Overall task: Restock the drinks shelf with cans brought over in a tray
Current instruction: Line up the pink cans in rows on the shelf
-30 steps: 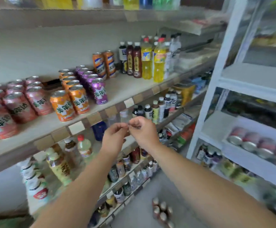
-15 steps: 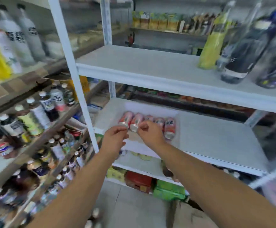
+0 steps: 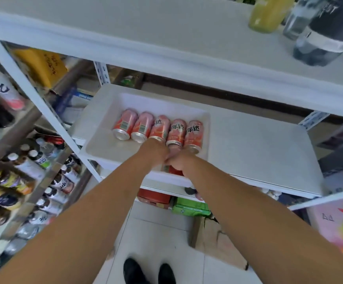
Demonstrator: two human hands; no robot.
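A white tray (image 3: 96, 148) rests on the white middle shelf (image 3: 258, 144). A row of several pink cans (image 3: 160, 126) lies on its side in the tray, tops toward me. My left hand (image 3: 156, 150) and my right hand (image 3: 181, 160) meet at the tray's near edge, fingers curled and touching. My right hand lies over another pink can (image 3: 171, 170) in the near row, mostly hidden by the hand. Whether my left hand holds anything is hidden from view.
A white upright post (image 3: 43, 111) stands just left of the tray. The brown drinks rack (image 3: 29, 165) with bottles runs along the left. Big bottles (image 3: 326, 33) stand on the upper white shelf. Boxes and torn cardboard (image 3: 217, 240) sit on the floor below.
The view swung from the brown can shelf to the white rack. Both hands moved forward and down into the tray's near end, next to the cans.
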